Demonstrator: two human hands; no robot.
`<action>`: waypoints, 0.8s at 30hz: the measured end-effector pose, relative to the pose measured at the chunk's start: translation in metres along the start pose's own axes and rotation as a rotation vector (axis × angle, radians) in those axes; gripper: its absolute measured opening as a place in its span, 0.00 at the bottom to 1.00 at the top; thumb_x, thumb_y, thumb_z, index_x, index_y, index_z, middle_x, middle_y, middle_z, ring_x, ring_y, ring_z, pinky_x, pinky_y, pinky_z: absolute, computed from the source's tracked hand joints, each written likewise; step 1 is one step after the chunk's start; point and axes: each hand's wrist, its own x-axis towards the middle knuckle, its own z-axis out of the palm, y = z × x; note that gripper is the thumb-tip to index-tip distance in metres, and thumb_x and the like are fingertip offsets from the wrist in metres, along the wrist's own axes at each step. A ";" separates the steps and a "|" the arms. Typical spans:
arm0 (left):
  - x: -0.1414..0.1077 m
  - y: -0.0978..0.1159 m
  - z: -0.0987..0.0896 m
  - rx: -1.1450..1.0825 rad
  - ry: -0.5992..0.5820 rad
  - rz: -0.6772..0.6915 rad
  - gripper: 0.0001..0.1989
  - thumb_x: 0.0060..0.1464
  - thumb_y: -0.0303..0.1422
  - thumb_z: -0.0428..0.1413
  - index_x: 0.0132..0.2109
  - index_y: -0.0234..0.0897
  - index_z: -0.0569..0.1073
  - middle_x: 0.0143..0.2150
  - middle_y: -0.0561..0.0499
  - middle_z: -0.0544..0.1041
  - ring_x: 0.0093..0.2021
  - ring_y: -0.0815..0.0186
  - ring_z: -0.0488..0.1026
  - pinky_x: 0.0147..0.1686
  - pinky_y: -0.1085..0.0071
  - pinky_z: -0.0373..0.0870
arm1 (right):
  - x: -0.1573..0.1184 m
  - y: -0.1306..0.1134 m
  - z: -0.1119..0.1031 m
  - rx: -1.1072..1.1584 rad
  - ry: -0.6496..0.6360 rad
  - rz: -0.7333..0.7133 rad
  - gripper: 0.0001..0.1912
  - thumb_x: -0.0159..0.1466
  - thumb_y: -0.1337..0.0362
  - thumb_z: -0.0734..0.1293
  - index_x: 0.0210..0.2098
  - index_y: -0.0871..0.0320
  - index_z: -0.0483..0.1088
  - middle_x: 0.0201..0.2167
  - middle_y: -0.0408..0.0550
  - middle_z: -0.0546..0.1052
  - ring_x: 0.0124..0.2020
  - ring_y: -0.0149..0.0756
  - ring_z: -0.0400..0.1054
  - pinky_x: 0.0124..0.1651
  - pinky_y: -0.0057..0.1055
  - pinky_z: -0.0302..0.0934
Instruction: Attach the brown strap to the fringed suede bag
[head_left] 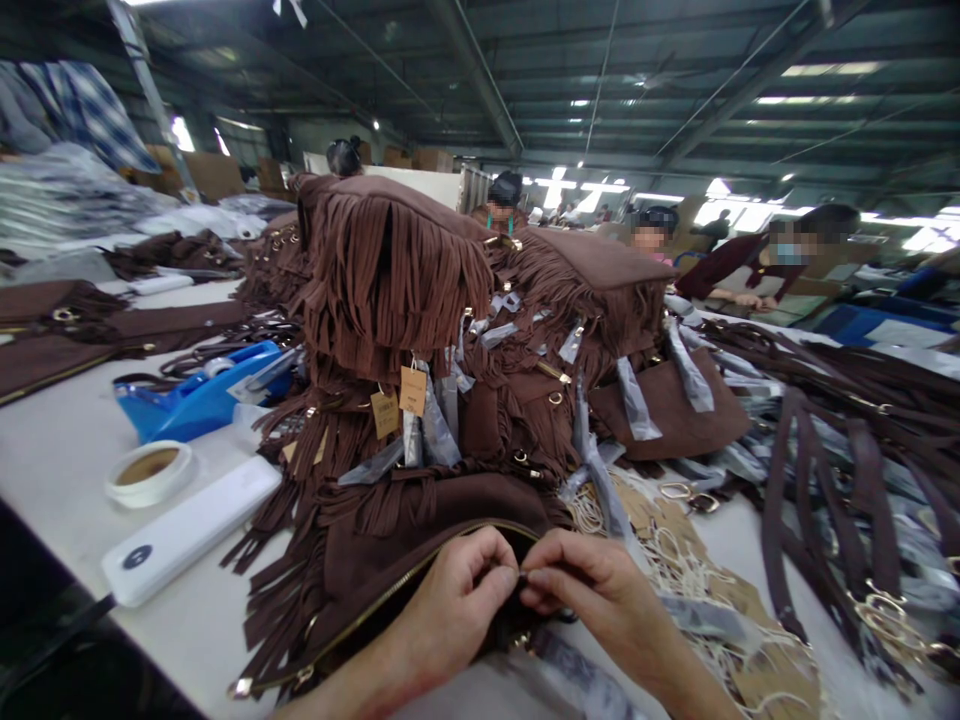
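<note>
A brown fringed bag [420, 515] lies on the table with its gold zipper open, the opening facing me. Over that opening my left hand [472, 580] and my right hand [581, 580] meet, fingertips nearly touching. Both are closed in a pinch on a small dark piece between them, too small to make out. Behind the bag rises a pile of brown fringed bags [397, 250], with tan tags [413, 390] hanging from it. Tan tags with white strings [667, 545] are spread to the right of my right hand.
On the left are a blue tape dispenser [202, 390], a tape roll [148, 474] and a white device [191, 530]. Brown straps [810, 480] with gold rings cover the right side. A person [757, 265] works across the table at the right, others farther back.
</note>
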 end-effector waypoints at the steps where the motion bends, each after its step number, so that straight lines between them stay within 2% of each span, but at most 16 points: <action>1: 0.000 0.000 0.000 -0.001 0.003 -0.004 0.08 0.56 0.35 0.50 0.30 0.37 0.66 0.29 0.55 0.65 0.32 0.67 0.62 0.33 0.72 0.57 | 0.000 0.000 0.000 -0.046 -0.002 -0.031 0.09 0.62 0.60 0.67 0.28 0.56 0.74 0.23 0.44 0.80 0.25 0.34 0.74 0.29 0.26 0.68; 8: 0.000 -0.003 0.003 0.033 0.038 -0.016 0.09 0.54 0.36 0.49 0.30 0.37 0.65 0.28 0.55 0.64 0.32 0.66 0.61 0.33 0.71 0.57 | -0.003 0.010 0.004 -0.376 0.036 -0.277 0.10 0.67 0.66 0.63 0.29 0.56 0.72 0.24 0.43 0.76 0.26 0.32 0.72 0.31 0.25 0.62; 14: 0.004 -0.009 0.006 0.059 0.057 -0.051 0.07 0.53 0.35 0.49 0.30 0.37 0.65 0.29 0.53 0.66 0.34 0.64 0.63 0.35 0.70 0.59 | 0.003 0.013 0.013 -0.447 0.034 -0.329 0.12 0.66 0.70 0.60 0.28 0.56 0.71 0.24 0.43 0.75 0.26 0.32 0.69 0.30 0.26 0.60; 18: 0.006 -0.009 0.005 -0.004 0.041 -0.064 0.06 0.51 0.33 0.51 0.30 0.36 0.68 0.28 0.54 0.67 0.32 0.66 0.64 0.34 0.71 0.60 | -0.003 0.003 0.004 -0.397 0.056 -0.242 0.11 0.67 0.64 0.62 0.34 0.54 0.76 0.27 0.45 0.78 0.28 0.35 0.72 0.34 0.28 0.65; 20: 0.005 -0.007 0.004 -0.057 0.016 -0.072 0.06 0.52 0.33 0.52 0.31 0.36 0.68 0.27 0.55 0.67 0.29 0.67 0.63 0.31 0.73 0.59 | -0.021 -0.002 -0.006 -0.340 0.079 -0.173 0.10 0.65 0.59 0.65 0.41 0.52 0.78 0.37 0.49 0.81 0.33 0.39 0.75 0.37 0.30 0.68; 22: 0.003 -0.004 0.002 -0.088 -0.011 -0.084 0.05 0.52 0.33 0.52 0.31 0.36 0.68 0.26 0.56 0.67 0.27 0.68 0.63 0.29 0.74 0.59 | -0.046 -0.005 -0.014 -0.299 0.087 -0.074 0.18 0.58 0.56 0.71 0.48 0.49 0.77 0.50 0.52 0.79 0.41 0.45 0.76 0.40 0.34 0.71; 23: 0.003 -0.002 0.002 -0.096 -0.024 -0.082 0.05 0.52 0.32 0.52 0.32 0.36 0.68 0.26 0.56 0.68 0.27 0.69 0.64 0.28 0.74 0.60 | -0.060 -0.005 -0.016 -0.303 0.091 0.001 0.24 0.54 0.56 0.74 0.51 0.47 0.76 0.54 0.52 0.77 0.44 0.49 0.76 0.41 0.35 0.71; 24: 0.002 0.001 0.001 -0.090 -0.034 -0.072 0.04 0.53 0.31 0.52 0.32 0.36 0.68 0.26 0.55 0.68 0.27 0.69 0.65 0.28 0.74 0.60 | -0.073 -0.003 -0.016 -0.336 0.095 0.097 0.30 0.50 0.57 0.76 0.53 0.45 0.75 0.53 0.52 0.78 0.44 0.52 0.76 0.41 0.36 0.71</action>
